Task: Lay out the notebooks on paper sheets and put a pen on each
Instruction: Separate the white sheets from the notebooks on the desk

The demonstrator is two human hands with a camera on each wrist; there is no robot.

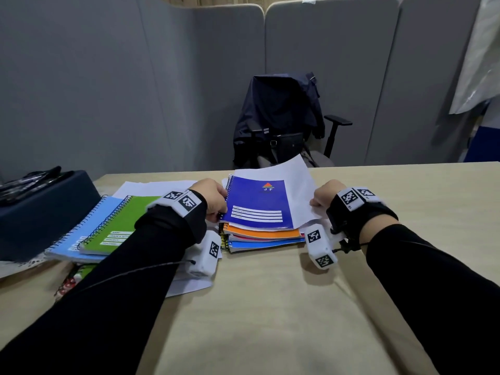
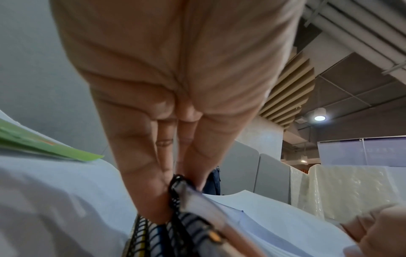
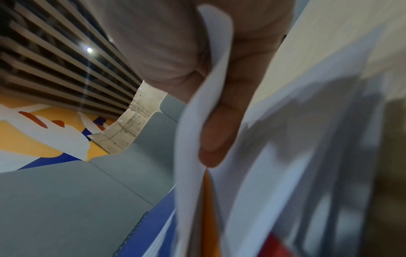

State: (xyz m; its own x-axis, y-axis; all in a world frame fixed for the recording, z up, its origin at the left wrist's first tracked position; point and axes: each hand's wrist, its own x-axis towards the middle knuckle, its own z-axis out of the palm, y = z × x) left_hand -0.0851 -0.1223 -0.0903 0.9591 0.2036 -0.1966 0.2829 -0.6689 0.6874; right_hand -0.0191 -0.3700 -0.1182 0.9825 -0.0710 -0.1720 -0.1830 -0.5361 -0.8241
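Note:
A dark blue spiral notebook (image 1: 257, 204) lies on a white paper sheet (image 1: 297, 180) atop a stack with an orange notebook (image 1: 265, 234) and others beneath. My left hand (image 1: 220, 209) grips its spiral edge; in the left wrist view the fingers (image 2: 153, 173) close around the black coil (image 2: 178, 191). At the sheet's right edge my right hand (image 1: 315, 203) pinches the paper, and the right wrist view shows the thumb (image 3: 219, 135) pressed on the sheet (image 3: 193, 139). A green notebook (image 1: 119, 226) and a light blue one (image 1: 81, 234) lie to the left on more sheets.
A dark box (image 1: 40, 212) carrying black slim items stands at the far left. Behind the beige table (image 1: 270, 307) is an office chair (image 1: 284, 123) draped with a dark jacket, then grey partitions. Bare tabletop lies in front and to the right.

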